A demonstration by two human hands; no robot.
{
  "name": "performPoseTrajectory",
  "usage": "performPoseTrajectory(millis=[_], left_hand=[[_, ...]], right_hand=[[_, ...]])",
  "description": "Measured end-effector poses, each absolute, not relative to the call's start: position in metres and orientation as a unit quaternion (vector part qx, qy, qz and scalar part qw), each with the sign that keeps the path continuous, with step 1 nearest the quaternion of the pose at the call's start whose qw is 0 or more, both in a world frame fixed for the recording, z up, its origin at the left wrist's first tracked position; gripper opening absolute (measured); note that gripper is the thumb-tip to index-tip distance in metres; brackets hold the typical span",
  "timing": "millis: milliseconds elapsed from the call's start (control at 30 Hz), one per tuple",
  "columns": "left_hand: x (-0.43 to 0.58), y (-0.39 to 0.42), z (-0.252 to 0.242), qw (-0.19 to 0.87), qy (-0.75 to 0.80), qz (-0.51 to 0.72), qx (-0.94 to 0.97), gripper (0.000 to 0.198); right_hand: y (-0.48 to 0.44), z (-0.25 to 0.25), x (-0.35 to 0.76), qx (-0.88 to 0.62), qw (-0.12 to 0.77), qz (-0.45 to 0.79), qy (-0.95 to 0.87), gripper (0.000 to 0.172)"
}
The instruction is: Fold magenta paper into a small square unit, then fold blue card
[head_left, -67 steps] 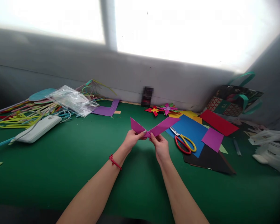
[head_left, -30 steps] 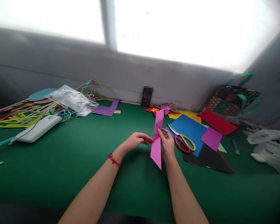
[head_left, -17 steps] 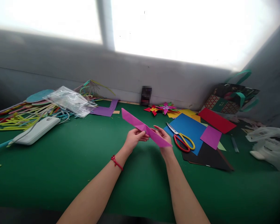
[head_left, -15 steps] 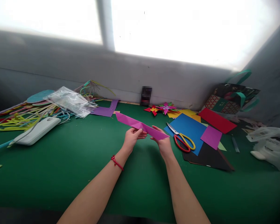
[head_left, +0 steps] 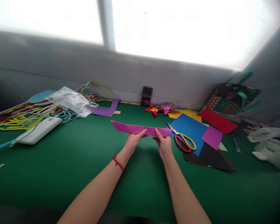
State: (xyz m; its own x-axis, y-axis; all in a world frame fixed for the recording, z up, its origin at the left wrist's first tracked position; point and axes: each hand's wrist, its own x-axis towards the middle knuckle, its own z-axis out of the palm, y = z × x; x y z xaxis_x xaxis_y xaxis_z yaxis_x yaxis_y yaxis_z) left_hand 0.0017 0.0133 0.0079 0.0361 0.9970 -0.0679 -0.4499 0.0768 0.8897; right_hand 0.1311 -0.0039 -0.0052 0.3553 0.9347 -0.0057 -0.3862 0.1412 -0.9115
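A long folded strip of magenta paper (head_left: 126, 128) is held up above the green table, nearly level, its ends slanted. My left hand (head_left: 134, 140) pinches its lower edge near the middle, thumb in front and fingers behind. Farther right, my right hand (head_left: 163, 143) grips the same strip, its thumb lying on the front face. To the right of that hand lie scissors (head_left: 182, 140) with one red and one yellow handle, resting partly on a blue paper sheet (head_left: 191, 127).
Folded paper stars (head_left: 166, 108) lie at the back by the wall. Right of me are red paper (head_left: 218, 120), a magenta square (head_left: 212, 137), black sheets (head_left: 207, 158) and a plastic bag (head_left: 273, 146). Leftward are a white glue gun-like device (head_left: 38, 130), clear plastic (head_left: 72, 101) and colourful pipe cleaners (head_left: 21, 119).
The magenta strip has turned from a slope down to the right to nearly level. My right thumb has come round onto its front face; both hands still hold it.
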Motion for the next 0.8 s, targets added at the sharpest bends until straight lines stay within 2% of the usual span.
performPoseTrajectory(millis=[200,367,567,800], left_hand=[[0.009,0.01,0.006,0.622,0.396,0.568,0.367,0.031],[0.009,0.009,0.004,0.622,0.396,0.583,0.341,0.033],[0.012,0.008,0.003,0.62,0.447,0.558,0.324,0.031],[0.008,0.005,0.005,0.559,0.431,0.572,0.417,0.022]], right_hand=[[-0.003,-0.009,0.131,-0.447,0.675,0.551,-0.202,0.028],[-0.007,-0.006,0.12,-0.424,0.677,0.531,-0.282,0.035],[-0.01,-0.006,0.111,-0.463,0.675,0.472,-0.328,0.027],[-0.015,-0.004,0.106,-0.454,0.628,0.492,-0.397,0.023]])
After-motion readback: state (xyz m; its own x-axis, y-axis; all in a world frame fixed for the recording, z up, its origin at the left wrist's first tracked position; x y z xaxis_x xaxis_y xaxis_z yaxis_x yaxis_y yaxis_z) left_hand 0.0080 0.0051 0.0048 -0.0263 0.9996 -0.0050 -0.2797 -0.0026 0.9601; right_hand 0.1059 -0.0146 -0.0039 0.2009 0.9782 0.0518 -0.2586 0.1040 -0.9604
